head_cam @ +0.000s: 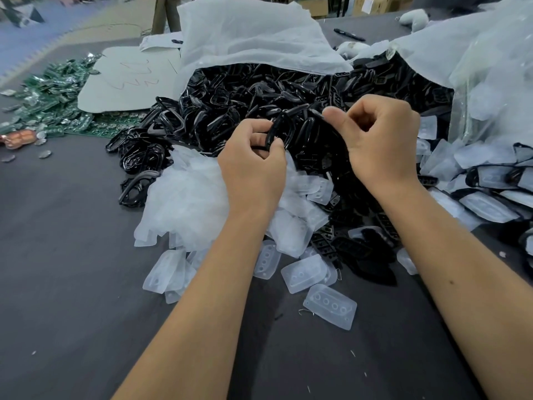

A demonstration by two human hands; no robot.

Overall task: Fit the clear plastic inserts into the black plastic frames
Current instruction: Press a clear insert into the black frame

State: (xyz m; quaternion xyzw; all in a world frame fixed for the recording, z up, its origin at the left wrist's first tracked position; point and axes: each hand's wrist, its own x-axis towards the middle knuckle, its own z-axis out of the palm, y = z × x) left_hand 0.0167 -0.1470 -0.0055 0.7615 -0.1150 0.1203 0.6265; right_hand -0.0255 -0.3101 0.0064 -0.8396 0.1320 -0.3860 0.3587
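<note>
Nearest the camera, a loose clear insert [330, 306] with a row of round holes is lying flat on the dark table [66, 255], with more clear inserts [302, 273] scattering just beyond it between the two forearms. Above them, the left hand [251, 157] is curling its fingers around a black frame [279, 130], holding it upright over the heap. The right hand [377, 140] is hovering just beside it with fingers clenched and thumb pressing toward the forefinger; it may be pinching something small, but that is too blurred to tell. Behind both hands, a pile of black frames [230, 99] is spilling from a white bag [248, 33]. Far left, green circuit boards [49, 96] are lying in a heap.
</note>
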